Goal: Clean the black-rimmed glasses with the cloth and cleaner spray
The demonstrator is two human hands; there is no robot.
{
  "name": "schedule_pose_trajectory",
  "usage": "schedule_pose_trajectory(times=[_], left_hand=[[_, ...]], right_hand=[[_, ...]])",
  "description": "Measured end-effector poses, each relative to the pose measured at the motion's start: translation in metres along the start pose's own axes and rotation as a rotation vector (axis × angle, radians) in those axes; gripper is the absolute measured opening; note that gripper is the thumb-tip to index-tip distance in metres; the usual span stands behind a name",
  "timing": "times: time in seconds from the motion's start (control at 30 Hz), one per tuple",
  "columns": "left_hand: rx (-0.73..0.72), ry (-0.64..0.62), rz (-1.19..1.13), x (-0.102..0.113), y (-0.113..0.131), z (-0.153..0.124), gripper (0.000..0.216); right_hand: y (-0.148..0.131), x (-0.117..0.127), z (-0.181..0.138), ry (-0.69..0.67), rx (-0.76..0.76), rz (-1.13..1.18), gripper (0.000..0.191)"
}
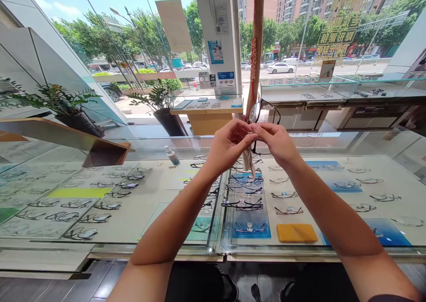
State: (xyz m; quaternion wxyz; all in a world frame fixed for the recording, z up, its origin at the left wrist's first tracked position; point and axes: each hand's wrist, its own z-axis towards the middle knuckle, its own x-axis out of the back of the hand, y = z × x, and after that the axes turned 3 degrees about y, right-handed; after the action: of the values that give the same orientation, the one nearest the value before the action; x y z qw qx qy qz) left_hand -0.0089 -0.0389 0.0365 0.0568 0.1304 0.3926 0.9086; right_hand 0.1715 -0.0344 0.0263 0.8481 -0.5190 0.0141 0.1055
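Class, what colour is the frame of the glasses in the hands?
The glasses are framed in black or near-black; the head view shows it best.

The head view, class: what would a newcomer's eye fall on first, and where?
First, the left hand and right hand meeting at the centre, holding dark-rimmed glasses. Behind them rises a brown post. Near the front edge of the glass counter, right of centre, lies a bright orange-yellow oblong.
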Motion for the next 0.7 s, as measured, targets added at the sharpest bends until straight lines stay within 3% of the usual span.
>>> schedule_pose_trajectory(times=[0.07,0.2,0.23,0.4,0.53,0.7], left_hand=[[-0.011,0.008,-0.092,-0.001,0.001,0.001,0.03],[-0.028,0.301,-0.059,-0.001,-0.006,0.005,0.03],[0.017,0.286,-0.068,-0.001,-0.009,0.006,0.03],[0.255,-0.02,-0.226,-0.002,-0.013,0.007,0.043],[0.385,-0.135,-0.273,-0.001,-0.005,0.003,0.047],[0.429,-0.192,-0.321,0.0,0.0,0.002,0.045]], right_hand=[[-0.002,0.002,0.0,-0.003,0.023,0.01,0.035],[-0.009,0.009,0.001,-0.019,0.0,0.088,0.033],[-0.011,0.011,0.001,-0.023,-0.003,0.11,0.033],[-0.009,0.013,0.001,-0.047,0.044,0.114,0.031],[-0.005,0.011,0.001,-0.075,0.077,0.105,0.026],[-0.004,0.01,0.001,-0.077,0.073,0.116,0.029]])
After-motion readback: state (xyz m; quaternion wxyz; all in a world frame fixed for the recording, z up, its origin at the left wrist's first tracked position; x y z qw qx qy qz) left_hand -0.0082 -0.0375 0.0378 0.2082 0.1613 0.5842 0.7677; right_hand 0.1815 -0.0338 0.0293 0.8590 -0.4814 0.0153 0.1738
